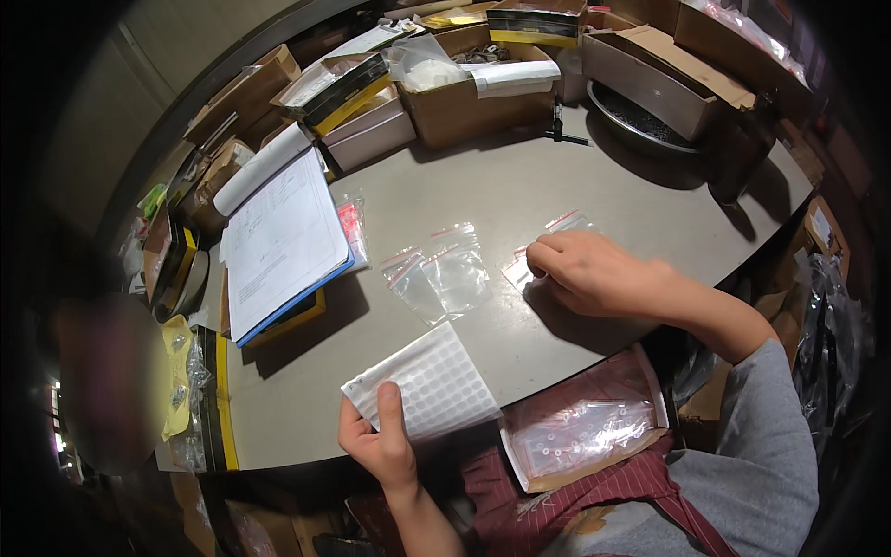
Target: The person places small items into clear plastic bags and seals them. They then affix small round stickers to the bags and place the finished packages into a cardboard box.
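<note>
Left hand point(382, 444) pinches a white sheet of round labels point(425, 382); right hand point(587, 272) pinches a small clear zip bag point(522, 269).

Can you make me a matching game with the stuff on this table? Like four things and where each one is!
Things:
1. sheet of round white stickers
2. small clear bag
3. open folder of papers
4. metal bowl

Places:
A. far right, beside cardboard boxes
B. held by the left hand
C. left side of the table
D. under the right hand fingertips

Pairs: 1-B, 2-D, 3-C, 4-A
</note>
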A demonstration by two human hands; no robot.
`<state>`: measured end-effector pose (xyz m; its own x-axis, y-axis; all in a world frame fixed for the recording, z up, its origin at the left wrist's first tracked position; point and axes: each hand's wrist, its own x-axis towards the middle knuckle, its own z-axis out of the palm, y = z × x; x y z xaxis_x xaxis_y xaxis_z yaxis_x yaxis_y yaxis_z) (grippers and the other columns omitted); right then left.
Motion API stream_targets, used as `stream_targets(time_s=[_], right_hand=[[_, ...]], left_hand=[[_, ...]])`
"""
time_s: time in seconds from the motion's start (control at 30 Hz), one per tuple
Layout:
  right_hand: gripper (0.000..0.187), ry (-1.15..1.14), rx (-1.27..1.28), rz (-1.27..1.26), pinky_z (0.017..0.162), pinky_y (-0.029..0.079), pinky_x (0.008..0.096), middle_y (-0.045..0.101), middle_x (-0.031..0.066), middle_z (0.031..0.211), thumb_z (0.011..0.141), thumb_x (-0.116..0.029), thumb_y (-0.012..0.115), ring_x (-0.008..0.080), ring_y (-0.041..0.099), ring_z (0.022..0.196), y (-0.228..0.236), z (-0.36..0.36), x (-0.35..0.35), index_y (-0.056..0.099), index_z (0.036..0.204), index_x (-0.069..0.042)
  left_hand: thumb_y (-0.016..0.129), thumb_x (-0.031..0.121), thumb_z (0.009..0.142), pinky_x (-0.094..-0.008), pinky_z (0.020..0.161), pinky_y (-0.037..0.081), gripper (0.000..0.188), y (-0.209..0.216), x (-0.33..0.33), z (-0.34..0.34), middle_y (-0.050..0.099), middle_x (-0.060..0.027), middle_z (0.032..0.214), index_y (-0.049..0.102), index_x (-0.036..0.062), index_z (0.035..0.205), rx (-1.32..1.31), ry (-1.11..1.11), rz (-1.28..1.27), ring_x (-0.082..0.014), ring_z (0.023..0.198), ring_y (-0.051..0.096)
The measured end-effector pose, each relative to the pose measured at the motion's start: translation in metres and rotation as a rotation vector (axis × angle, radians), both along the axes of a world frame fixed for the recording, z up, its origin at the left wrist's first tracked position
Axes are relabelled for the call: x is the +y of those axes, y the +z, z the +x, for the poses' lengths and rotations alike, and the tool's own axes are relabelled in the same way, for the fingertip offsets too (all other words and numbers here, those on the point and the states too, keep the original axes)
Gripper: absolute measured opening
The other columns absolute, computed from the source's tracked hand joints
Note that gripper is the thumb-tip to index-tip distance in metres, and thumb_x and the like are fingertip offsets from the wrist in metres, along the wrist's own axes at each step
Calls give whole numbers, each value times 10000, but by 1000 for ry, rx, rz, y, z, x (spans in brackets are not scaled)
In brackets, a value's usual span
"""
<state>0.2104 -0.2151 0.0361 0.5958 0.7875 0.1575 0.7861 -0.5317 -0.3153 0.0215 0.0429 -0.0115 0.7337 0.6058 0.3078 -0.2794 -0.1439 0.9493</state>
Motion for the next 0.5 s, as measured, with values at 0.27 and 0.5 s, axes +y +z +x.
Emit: stream_targets(time_s=[0.27,0.5], right_hand=[[443,-235,97,-42,854,505,432,630,180,1025,872,-373,778,355,614,982,12,41,-18,604,1073,-18],[512,-252,183,41,1051,420,435,547,176,1229,837,-300,809,357,476,1236,-5,49,-60,621,1260,-82]], left_hand=[[669,94,968,-245,815,473,185,0,0,-1,703,-58,986,680,-55,1077,-15,16,-10,-108,886,612],[674,92,968,-247,815,476,192,-1,-2,-1,703,-63,987,675,-59,1087,-1,32,2,-111,880,612]])
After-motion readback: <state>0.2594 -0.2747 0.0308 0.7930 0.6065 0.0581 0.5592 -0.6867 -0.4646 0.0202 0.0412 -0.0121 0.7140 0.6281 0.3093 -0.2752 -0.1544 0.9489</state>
